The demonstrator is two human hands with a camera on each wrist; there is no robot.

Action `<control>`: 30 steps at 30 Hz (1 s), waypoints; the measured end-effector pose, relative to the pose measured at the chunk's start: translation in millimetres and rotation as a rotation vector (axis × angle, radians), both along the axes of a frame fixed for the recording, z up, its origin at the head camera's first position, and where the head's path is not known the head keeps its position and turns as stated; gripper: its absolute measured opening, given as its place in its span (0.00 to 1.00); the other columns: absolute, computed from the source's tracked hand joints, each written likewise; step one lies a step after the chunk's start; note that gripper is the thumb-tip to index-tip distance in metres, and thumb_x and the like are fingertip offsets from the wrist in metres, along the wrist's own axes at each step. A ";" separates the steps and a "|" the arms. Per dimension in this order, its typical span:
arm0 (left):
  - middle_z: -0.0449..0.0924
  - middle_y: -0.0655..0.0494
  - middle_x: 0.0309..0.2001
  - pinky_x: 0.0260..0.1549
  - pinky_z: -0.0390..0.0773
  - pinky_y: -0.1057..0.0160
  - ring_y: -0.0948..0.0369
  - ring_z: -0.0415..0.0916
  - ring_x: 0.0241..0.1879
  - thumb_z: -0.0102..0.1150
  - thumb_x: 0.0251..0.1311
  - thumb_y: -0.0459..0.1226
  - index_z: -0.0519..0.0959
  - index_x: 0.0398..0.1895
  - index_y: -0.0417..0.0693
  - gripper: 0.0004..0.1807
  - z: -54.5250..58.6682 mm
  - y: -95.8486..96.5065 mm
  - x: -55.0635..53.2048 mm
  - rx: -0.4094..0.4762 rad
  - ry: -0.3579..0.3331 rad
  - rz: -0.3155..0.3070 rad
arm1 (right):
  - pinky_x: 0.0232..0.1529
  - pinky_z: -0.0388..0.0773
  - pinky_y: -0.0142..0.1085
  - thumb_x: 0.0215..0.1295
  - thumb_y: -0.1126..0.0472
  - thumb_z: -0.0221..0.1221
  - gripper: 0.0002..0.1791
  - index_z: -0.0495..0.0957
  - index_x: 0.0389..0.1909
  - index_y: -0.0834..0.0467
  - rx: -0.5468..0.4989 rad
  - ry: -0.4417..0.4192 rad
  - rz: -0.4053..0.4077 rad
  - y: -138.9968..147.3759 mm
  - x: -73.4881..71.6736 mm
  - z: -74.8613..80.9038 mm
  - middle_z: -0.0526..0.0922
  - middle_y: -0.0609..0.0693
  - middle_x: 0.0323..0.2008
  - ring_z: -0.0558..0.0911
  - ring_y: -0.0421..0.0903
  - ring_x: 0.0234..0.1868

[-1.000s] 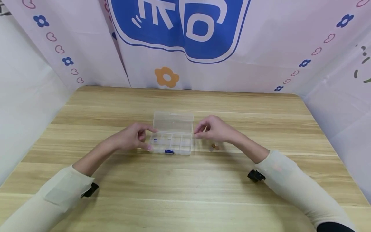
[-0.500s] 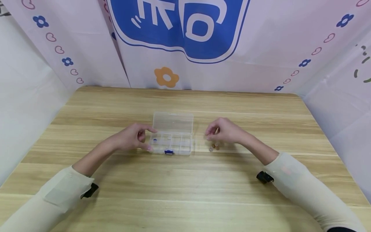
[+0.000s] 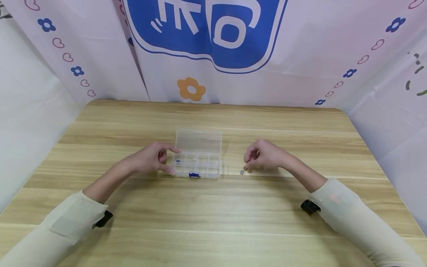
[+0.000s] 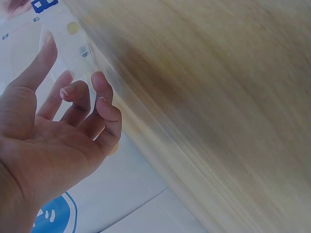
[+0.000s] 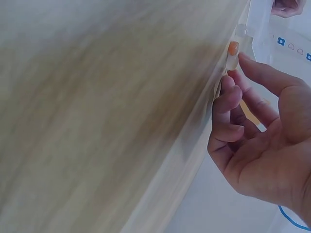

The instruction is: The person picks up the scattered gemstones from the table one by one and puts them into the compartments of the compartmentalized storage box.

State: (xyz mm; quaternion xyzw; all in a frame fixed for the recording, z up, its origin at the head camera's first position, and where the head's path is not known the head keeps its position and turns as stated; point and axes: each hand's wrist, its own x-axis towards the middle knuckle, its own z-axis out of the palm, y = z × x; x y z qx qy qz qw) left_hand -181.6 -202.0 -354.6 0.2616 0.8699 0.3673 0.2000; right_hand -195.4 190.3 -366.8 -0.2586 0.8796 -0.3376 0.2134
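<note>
A clear compartment box (image 3: 213, 171) stands on the table with its lid (image 3: 198, 141) swung back. Inside, at the left end, is a small blue piece (image 3: 178, 161). My left hand (image 3: 155, 157) spans that end, thumb at the front corner and index finger at the back, holding it steady. To the right of the box lie small bead-like pieces: a clear one (image 3: 241, 172) and two orange ones (image 3: 249, 171). My right hand (image 3: 265, 154) has its thumb and index fingertips down beside them. In the right wrist view an orange piece (image 5: 233, 47) shows by the thumb tip; I cannot tell whether the fingers pinch anything.
The wooden table (image 3: 200, 218) reaches back to a printed cloth (image 3: 253, 89) hanging behind it. White cloth also hangs at both sides. A blue latch (image 3: 194, 175) sits on the box's front edge.
My right hand has moved from the box's right edge rightward and down to the small pieces. Its fingers now cover a clear piece seen half a second ago. The left hand stays put.
</note>
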 end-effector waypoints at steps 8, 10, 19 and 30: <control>0.60 0.59 0.20 0.29 0.67 0.65 0.63 0.59 0.23 0.79 0.52 0.31 0.76 0.63 0.27 0.34 -1.3 -0.6 -0.7 -0.005 0.008 0.001 | 0.30 0.71 0.30 0.64 0.68 0.70 0.07 0.86 0.27 0.58 0.039 -0.002 0.018 0.9 2.4 2.4 0.86 0.45 0.26 0.75 0.40 0.27; 0.60 0.59 0.20 0.29 0.67 0.65 0.63 0.59 0.23 0.79 0.52 0.31 0.76 0.63 0.27 0.34 -1.6 -0.6 -0.9 -0.007 0.012 0.000 | 0.28 0.70 0.30 0.65 0.68 0.70 0.07 0.86 0.27 0.58 0.041 -0.004 0.021 1.3 2.6 2.4 0.86 0.45 0.26 0.75 0.40 0.26; 0.60 0.59 0.20 0.29 0.67 0.65 0.63 0.59 0.23 0.79 0.52 0.30 0.76 0.63 0.27 0.34 -1.3 -1.0 -0.1 0.001 -0.004 0.003 | 0.30 0.73 0.31 0.64 0.69 0.69 0.05 0.85 0.29 0.59 0.015 -0.047 -0.017 3.1 2.1 2.9 0.86 0.48 0.29 0.78 0.43 0.29; 0.60 0.59 0.21 0.29 0.66 0.65 0.63 0.58 0.23 0.78 0.54 0.31 0.76 0.63 0.27 0.34 0.8 -1.1 0.7 0.000 -0.007 0.000 | 0.36 0.79 0.33 0.63 0.71 0.69 0.02 0.85 0.34 0.64 -0.013 -0.039 -0.051 -0.2 0.4 4.4 0.86 0.50 0.31 0.82 0.44 0.33</control>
